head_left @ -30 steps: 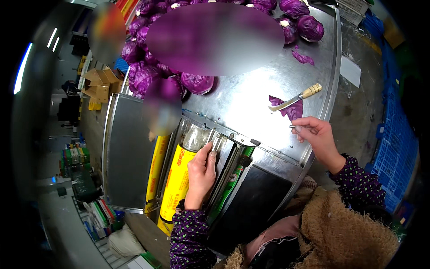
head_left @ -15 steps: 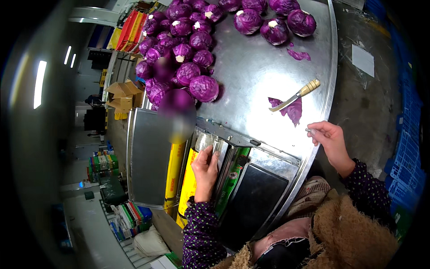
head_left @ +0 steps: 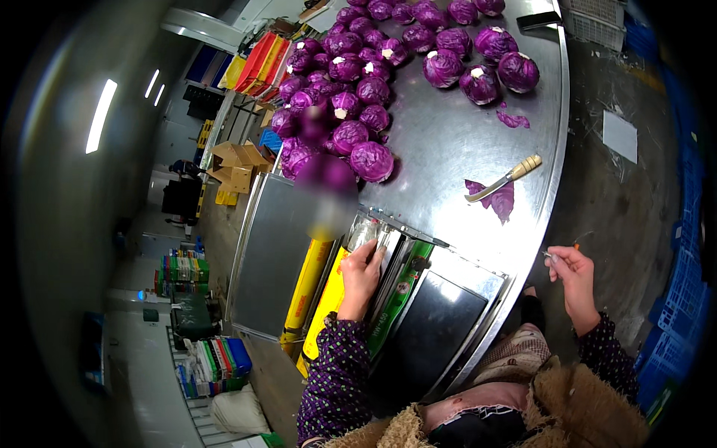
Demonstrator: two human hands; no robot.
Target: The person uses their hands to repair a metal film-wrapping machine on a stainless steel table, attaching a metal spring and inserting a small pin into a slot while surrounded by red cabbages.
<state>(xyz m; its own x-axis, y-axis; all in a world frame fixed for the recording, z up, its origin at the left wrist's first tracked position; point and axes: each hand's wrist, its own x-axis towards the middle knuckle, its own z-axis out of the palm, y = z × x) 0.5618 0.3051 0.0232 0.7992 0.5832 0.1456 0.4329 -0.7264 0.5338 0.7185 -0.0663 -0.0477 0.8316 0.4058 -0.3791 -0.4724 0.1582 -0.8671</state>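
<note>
My left hand (head_left: 361, 278) is closed at the wrapping machine, its fingers pinching what looks like bunched clear plastic film (head_left: 364, 233) beside a metal bar. The exact grip is partly hidden by the fingers. Off the right edge of the steel table (head_left: 433, 134), my right hand (head_left: 573, 278) pinches a small shiny metal piece (head_left: 547, 254), too small to name. A curved knife (head_left: 515, 173) with a wooden handle lies on the table, its blade over a loose purple cabbage leaf (head_left: 503, 203).
Many red cabbages (head_left: 345, 67) crowd the table's far left, with several more (head_left: 479, 84) at the far right. A dark flat plate (head_left: 433, 321) and yellow rolls (head_left: 308, 287) belong to the machine. Blue crates (head_left: 668, 321) stand on the right; a dark object (head_left: 538, 21) sits at the table's far corner.
The view has shifted, so the table appears lower and further right. My right hand has moved outward and nearer to me with the metal piece. My left hand stays at the film.
</note>
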